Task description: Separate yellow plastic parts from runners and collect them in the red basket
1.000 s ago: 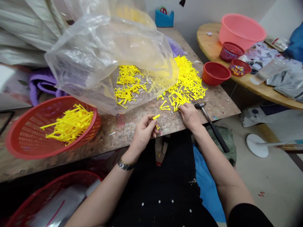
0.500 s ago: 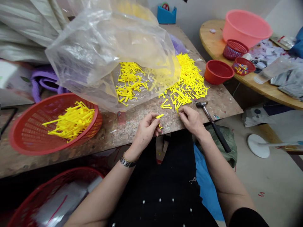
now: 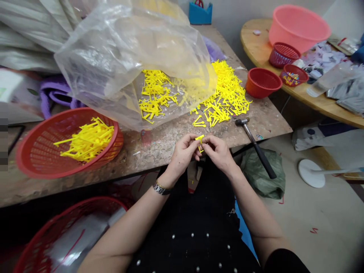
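My left hand (image 3: 186, 151) and my right hand (image 3: 216, 152) meet just off the table's front edge. Between them are small yellow plastic pieces (image 3: 200, 138); the left fingers pinch a short T-shaped end. The right thumb and fingertips close against it, and what exactly they pinch is partly hidden. Beyond my hands, a few loose yellow sticks (image 3: 199, 122) lie by a large pile of yellow plastic sticks (image 3: 230, 91). A clear plastic bag (image 3: 113, 68) lies open on the table with more yellow sticks (image 3: 156, 94) at its mouth.
A red basket (image 3: 28, 159) with longer yellow pieces (image 3: 88, 142) stands at left. A hammer (image 3: 257, 149) overhangs the table edge at right. Farther right are a red bowl (image 3: 263, 85) and a round wooden table (image 3: 253, 38) with a pink basin (image 3: 298, 28). Another red basket (image 3: 36, 242) sits below.
My right hand has left the edge of the yellow pile and moved left to meet my left hand. My left hand has shifted slightly right, still pinching the yellow piece.
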A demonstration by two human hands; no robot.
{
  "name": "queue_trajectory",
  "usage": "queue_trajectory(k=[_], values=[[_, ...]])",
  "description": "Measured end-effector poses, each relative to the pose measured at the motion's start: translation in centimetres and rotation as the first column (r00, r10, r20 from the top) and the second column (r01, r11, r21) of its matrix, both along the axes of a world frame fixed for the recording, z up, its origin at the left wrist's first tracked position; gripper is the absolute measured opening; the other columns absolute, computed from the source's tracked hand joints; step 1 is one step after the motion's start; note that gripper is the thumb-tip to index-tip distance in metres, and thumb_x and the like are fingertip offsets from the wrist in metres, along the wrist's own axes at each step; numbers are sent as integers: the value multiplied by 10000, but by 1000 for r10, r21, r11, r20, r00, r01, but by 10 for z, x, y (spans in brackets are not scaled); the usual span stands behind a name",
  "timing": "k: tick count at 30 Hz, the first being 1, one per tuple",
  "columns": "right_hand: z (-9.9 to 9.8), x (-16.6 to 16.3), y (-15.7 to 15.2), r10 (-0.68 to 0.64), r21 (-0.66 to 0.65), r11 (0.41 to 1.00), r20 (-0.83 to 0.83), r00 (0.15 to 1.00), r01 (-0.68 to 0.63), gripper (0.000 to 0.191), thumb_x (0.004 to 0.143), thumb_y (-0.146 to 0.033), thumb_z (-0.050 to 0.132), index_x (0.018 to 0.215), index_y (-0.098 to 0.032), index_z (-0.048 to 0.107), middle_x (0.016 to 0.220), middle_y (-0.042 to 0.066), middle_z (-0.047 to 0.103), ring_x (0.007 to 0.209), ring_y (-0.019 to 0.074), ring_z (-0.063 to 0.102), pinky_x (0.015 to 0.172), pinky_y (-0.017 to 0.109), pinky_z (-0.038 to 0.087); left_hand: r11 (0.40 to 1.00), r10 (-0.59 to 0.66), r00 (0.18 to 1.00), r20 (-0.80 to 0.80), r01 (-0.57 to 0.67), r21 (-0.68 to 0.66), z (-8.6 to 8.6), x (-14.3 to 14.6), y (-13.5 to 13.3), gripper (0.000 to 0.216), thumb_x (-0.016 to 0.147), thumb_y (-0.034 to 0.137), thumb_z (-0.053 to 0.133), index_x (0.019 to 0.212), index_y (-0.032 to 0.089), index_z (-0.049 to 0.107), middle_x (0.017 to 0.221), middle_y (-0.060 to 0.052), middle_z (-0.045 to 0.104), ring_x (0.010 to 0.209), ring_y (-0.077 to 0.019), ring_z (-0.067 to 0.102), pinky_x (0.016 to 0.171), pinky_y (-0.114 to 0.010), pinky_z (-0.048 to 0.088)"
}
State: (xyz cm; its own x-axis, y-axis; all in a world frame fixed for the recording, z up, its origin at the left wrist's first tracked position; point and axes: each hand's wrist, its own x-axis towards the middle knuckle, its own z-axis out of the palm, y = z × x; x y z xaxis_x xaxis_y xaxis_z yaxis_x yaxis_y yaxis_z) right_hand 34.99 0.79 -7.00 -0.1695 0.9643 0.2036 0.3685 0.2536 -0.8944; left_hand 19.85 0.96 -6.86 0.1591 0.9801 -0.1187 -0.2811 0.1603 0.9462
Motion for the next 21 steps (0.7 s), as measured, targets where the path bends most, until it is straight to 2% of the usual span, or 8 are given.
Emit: queue_trajectory(k=[5,10,15,21], values=[[0,-5,-3,-59,11,998,3,998,59,129,875,-267,548,785,-206,618,776,7,647,717,145,579,682,280,442,1000,17,1000,12,-17,-6,1,1,-2,353,754,407,805,921,153,627,668,33,632,504,-81,587,416,-163,503],[0,-7,-8,-120,-38,992,-131,984,116,83,879,-291,566,856,-216,592,777,-15,657,675,128,600,641,259,466,1000,15,1000,26,-14,-22,1,-1,-3,341,751,407,801,910,158,632,682,30,640,499,-79,591,415,-164,501],[-4,-6,-10,-130,-47,991,-205,970,123,78,882,-284,569,919,-217,586,848,-4,676,738,134,642,679,264,499,1000,19,1000,21,-19,-20,2,-2,-4,325,764,402,790,906,158,631,697,21,651,507,-82,599,419,-163,500],[-2,-2,-13,-100,-10,995,-142,985,100,61,908,-265,560,895,-219,599,828,-13,668,745,135,626,691,260,481,1000,20,1000,-8,-21,-3,3,-1,-5,331,762,412,790,902,161,626,691,24,647,505,-86,598,419,-168,503]])
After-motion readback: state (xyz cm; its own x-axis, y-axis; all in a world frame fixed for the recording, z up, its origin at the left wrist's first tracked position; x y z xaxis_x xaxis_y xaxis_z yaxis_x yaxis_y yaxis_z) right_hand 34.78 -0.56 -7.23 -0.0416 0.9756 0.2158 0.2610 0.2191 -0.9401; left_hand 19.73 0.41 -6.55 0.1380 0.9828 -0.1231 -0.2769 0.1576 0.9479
